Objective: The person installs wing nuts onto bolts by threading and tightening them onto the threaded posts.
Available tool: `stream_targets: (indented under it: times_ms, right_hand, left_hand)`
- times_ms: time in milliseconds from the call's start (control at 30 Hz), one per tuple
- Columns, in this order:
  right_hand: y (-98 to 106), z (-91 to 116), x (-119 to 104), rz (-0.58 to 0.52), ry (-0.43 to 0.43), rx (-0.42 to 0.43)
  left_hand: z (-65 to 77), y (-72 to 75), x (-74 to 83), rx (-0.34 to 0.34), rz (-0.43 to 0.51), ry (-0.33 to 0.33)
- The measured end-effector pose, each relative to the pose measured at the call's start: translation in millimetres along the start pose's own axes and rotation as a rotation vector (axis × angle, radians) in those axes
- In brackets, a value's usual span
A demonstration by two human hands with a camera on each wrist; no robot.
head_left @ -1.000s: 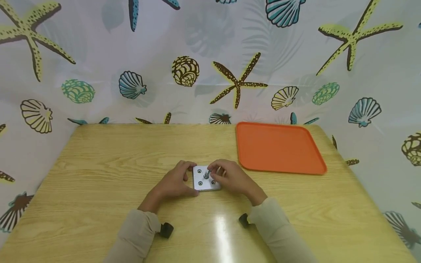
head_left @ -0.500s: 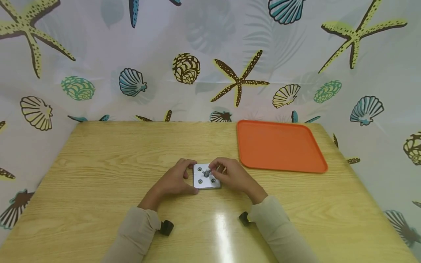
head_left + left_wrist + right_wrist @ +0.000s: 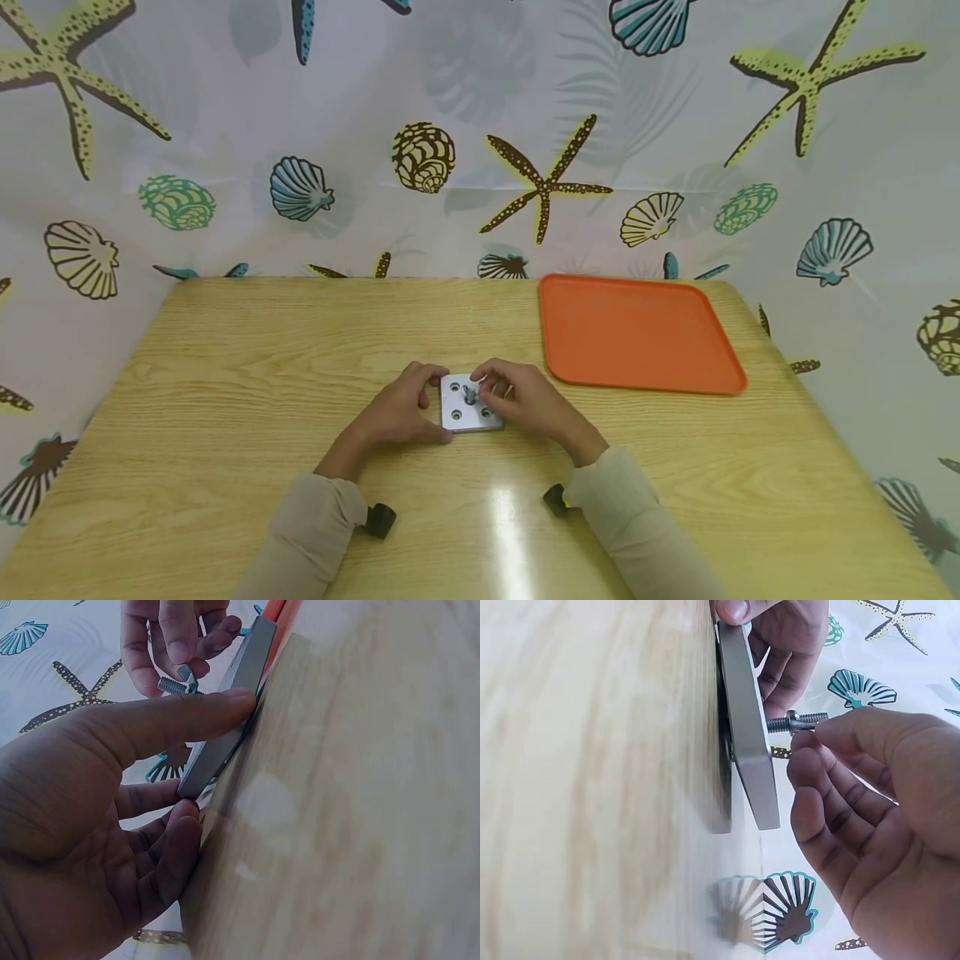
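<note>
A square metal plate (image 3: 472,422) with holes near its corners lies flat on the table. From its middle stands a threaded bolt (image 3: 778,724) carrying a wing nut (image 3: 798,721). My left hand (image 3: 401,410) grips the plate from the left, thumb along the near edge and fingers at the far edge. On the other side my right hand (image 3: 532,404) has its thumb and index finger at a wing of the nut, pinching it in the right wrist view. Its other fingers are loosely curled. The right fingers partly cover the plate's right side in the head view.
An orange tray (image 3: 637,333) lies at the back right of the wooden table (image 3: 262,358). Behind the table hangs a cloth (image 3: 480,100) printed with shells and starfish. Dark wrist cameras (image 3: 379,521) sit under both sleeves.
The right thumb and index finger have shifted slightly around the wing nut, and its wings stand at a different angle. The left hand and the plate stay in place; the head view shifted slightly.
</note>
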State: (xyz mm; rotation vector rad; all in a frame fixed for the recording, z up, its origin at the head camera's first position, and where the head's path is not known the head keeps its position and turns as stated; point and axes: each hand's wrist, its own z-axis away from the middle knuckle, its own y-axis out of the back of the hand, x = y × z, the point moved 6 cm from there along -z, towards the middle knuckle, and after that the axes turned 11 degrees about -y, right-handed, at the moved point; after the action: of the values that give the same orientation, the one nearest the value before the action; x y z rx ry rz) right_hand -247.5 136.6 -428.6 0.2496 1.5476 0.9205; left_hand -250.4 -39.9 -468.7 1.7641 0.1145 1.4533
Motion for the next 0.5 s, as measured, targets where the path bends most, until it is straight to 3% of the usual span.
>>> stream_targets:
  times_ms: [500]
  right_hand:
    - [-3.9, 1.0, -0.8, 0.050, -0.006, -0.042]
  left_hand:
    - [1.3, 0.6, 2.6, -0.002, 0.002, 0.003]
